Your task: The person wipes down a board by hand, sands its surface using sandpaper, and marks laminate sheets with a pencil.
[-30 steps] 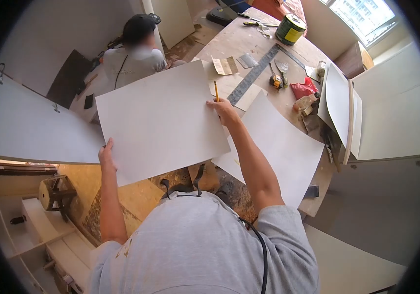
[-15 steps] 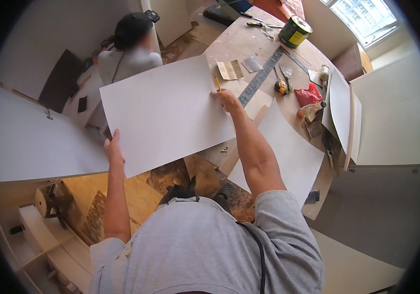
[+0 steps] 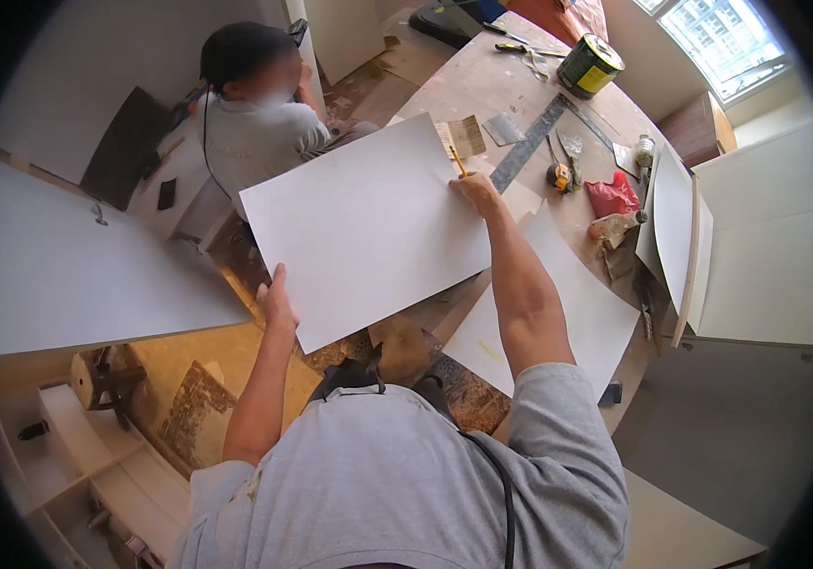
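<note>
A large white sheet (image 3: 368, 228) is held up, tilted, in front of my body. My left hand (image 3: 278, 302) grips its lower left edge, thumb on the face. At the upper right edge, my right hand (image 3: 477, 192) pinches the sheet and also holds a yellow pencil (image 3: 458, 161) that points up. Below my right forearm, a second white sheet (image 3: 567, 303) lies on the worktable (image 3: 444, 90). A metal square ruler (image 3: 531, 140) and a folded paper (image 3: 468, 135) are just beyond my right hand.
Another person (image 3: 259, 123) sits at the upper left. On the table are a tape measure (image 3: 559, 176), a red bag (image 3: 612, 196), a bottle (image 3: 617, 226) and a green can (image 3: 590, 66). White panels (image 3: 767, 228) stand at the right, and a white board (image 3: 84, 270) at the left.
Both hands and the held sheet have moved right in view. The other person's head has turned, and a raised hand now shows near the face.
</note>
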Tool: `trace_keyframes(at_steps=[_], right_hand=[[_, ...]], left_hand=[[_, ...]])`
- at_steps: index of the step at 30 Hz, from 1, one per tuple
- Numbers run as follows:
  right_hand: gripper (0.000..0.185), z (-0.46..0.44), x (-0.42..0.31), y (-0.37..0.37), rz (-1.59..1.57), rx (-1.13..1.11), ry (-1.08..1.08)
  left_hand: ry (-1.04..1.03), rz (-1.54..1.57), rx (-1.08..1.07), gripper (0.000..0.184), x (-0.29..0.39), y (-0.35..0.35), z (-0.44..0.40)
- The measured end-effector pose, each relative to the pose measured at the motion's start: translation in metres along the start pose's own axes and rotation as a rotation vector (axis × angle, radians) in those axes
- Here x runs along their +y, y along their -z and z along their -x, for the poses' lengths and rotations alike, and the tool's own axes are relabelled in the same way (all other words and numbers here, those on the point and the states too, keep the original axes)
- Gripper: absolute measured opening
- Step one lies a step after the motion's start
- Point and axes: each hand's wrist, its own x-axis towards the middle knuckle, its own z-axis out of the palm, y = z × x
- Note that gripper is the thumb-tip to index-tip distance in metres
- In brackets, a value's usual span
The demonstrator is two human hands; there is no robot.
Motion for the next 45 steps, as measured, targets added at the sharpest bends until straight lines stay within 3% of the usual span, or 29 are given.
trace_keyframes(at_steps=[5, 9, 16, 17, 18, 22, 24, 28, 31, 34, 36, 37, 39, 40, 44, 45], right_hand=[[0.031, -0.003, 0.002, -0.009, 0.079, 0.037, -0.005], [0.039, 0.008, -0.008, -0.006, 0.211, 0.137, 0.137], [0.04, 0.02, -0.056, -0.018, 0.354, 0.229, 0.176], [0.04, 0.016, -0.056, -0.024, 0.349, 0.218, 0.095], [0.039, 0.013, -0.052, -0.026, 0.34, 0.218, 0.009], [0.04, 0.032, -0.053, -0.008, 0.371, 0.219, 0.038], [0.041, 0.046, -0.056, -0.006, 0.354, 0.216, 0.062], [0.044, 0.085, -0.056, 0.004, 0.275, 0.663, 0.587], [0.036, 0.192, -0.068, 0.034, 0.047, 0.663, 0.549], [0.029, 0.252, -0.008, 0.066, -0.148, 0.665, 0.502], [0.024, 0.273, 0.067, 0.099, -0.334, 0.714, 0.454], [0.023, 0.289, 0.102, 0.121, -0.292, 0.855, 0.476], [0.021, 0.329, 0.177, 0.167, -0.256, 0.953, 0.227], [0.023, 0.358, 0.195, 0.184, 0.007, 1.138, 0.215], [0.052, 0.415, 0.285, 0.214, 0.023, 1.123, -0.255], [0.052, 0.422, 0.299, 0.215, 0.011, 1.11, -0.246]], left_hand=[[0.047, -0.027, 0.002, 0.048, -0.01, 0.007, 0.009], [0.113, 0.026, 0.013, 0.051, -0.01, 0.009, 0.028], [0.165, 0.129, -0.032, 0.069, -0.05, 0.027, 0.001], [0.165, 0.098, -0.008, 0.07, -0.056, 0.033, 0.005], [0.185, 0.072, -0.029, 0.07, -0.051, 0.036, 0.008], [0.272, -0.016, -0.135, 0.087, -0.029, 0.03, 0.009], [0.05, -0.149, -0.053, 0.099, 0.002, 0.02, 0.03], [-0.105, -0.395, -0.058, 0.104, -0.018, 0.027, 0.003], [-0.14, -0.367, -0.087, 0.105, -0.004, 0.015, 0.019], [-0.151, -0.472, -0.074, 0.105, -0.005, 0.021, 0.017], [-0.138, -0.372, -0.146, 0.104, 0.005, 0.014, 0.026], [-0.111, -0.398, -0.201, 0.104, -0.005, 0.025, -0.003], [-0.076, -0.427, -0.179, 0.107, -0.004, 0.031, -0.018], [-0.039, -0.442, -0.169, 0.109, -0.003, 0.029, -0.019], [-0.096, -0.456, -0.086, 0.118, 0.012, 0.013, 0.009], [-0.169, -0.447, -0.139, 0.118, 0.01, 0.014, 0.002]])
